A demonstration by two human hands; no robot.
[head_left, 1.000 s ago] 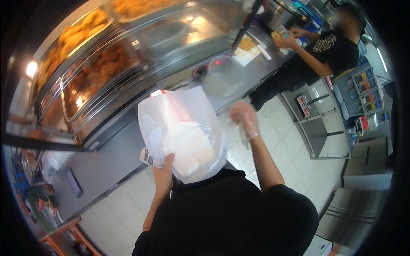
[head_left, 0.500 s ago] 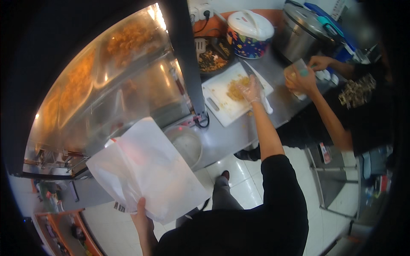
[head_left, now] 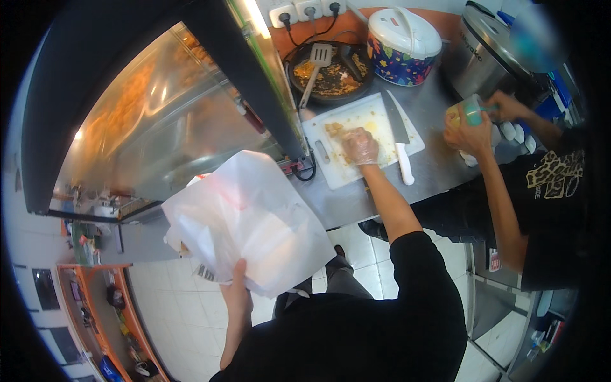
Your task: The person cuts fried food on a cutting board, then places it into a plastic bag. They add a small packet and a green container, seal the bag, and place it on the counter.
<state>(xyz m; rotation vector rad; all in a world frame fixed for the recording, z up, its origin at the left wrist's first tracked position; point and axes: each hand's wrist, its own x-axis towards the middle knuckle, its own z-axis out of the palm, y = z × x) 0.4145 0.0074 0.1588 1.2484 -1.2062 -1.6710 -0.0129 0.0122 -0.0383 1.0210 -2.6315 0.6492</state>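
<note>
My left hand grips the lower edge of a large white sheet of wrapping paper, which slopes up toward the glass case; what lies under the paper is mostly hidden. On the white cutting board, my right hand, in a clear plastic glove, is curled over chopped yellowish food. A few pieces of the chopped food show beside its fingers, and crumbs are scattered around. A knife with a white handle lies along the board's right side, blade pointing away.
Behind the board sit a dark pan with food bits and a slotted spatula, a patterned rice container and a steel cooker. A heated glass case stands left. At right, a co-worker's hands hold a cup.
My right hand has drawn the chopped pile together and moved slightly nearer; most of the pile no longer shows. The view has shifted, and the paper appears farther right. The knife is now fully visible.
</note>
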